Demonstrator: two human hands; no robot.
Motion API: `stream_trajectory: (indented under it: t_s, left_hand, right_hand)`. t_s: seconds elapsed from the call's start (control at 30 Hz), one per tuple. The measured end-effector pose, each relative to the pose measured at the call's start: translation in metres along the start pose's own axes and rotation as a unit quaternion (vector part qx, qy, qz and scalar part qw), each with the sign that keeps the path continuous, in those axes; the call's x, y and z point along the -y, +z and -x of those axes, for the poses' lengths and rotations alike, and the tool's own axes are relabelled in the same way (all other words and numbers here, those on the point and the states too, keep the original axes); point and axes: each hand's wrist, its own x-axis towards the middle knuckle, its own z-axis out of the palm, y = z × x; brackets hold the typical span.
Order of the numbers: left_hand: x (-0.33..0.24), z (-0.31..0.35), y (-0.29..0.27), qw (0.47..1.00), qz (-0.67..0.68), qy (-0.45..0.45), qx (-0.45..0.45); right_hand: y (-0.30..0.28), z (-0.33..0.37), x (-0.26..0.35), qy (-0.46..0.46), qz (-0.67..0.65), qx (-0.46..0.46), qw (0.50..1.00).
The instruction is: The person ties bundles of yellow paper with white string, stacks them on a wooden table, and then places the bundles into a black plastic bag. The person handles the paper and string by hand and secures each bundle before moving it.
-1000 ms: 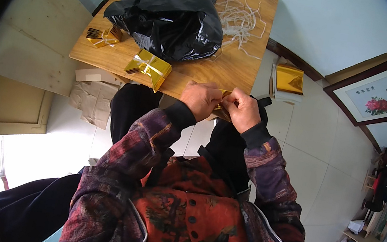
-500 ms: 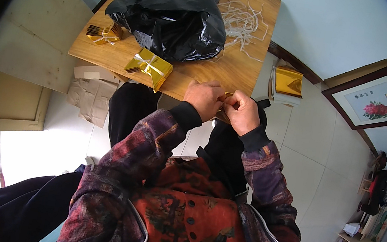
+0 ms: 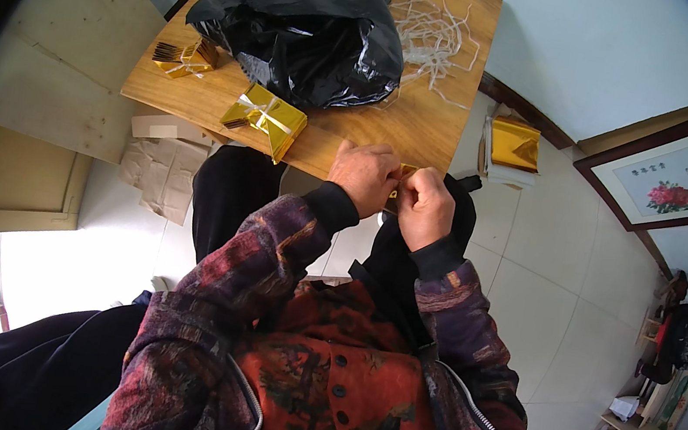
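My left hand [image 3: 365, 177] and my right hand [image 3: 424, 206] are pressed together at the near edge of the wooden table [image 3: 410, 119]. Both pinch a small gold foil piece [image 3: 405, 172], of which only a sliver shows between the fingers. A tied gold foil bundle [image 3: 263, 118] lies on the table to the left of my hands. A second gold bundle [image 3: 182, 59] sits near the table's left corner.
A large black plastic bag [image 3: 309, 25] fills the middle of the table, with a tangle of pale string [image 3: 431, 34] beside it. A stack of gold foil sheets [image 3: 515, 145] lies on the tiled floor to the right. Cardboard pieces [image 3: 159, 167] lie on the floor at left.
My hands stay close together on the gold piece, with only small finger movements. The view has shifted slightly.
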Motion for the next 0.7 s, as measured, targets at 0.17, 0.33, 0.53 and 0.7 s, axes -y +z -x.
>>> stream_trajectory:
  t_s: [0.17,0.33,0.53,0.7]
  left_hand:
    - [0.0003,-0.0004,0.0003,1.0,-0.003,0.0,-0.005]
    - [0.0002,-0.0001,0.0,1.0,0.012,-0.011,-0.006]
    - [0.0019,-0.0002,-0.0012,1.0,0.015,-0.016,0.007]
    - [0.0013,-0.0034,-0.0029,1.0,-0.016,0.007,0.017]
  right_hand:
    - [0.0014,0.0014,0.0055,-0.048,0.073,0.0,0.996]
    - [0.002,0.0012,0.0082,-0.016,0.135,0.04,0.99]
    - [0.0005,0.0017,0.0086,-0.035,0.139,0.044,0.989]
    - [0.0008,0.0026,0.0074,-0.074,0.121,0.016,0.99]
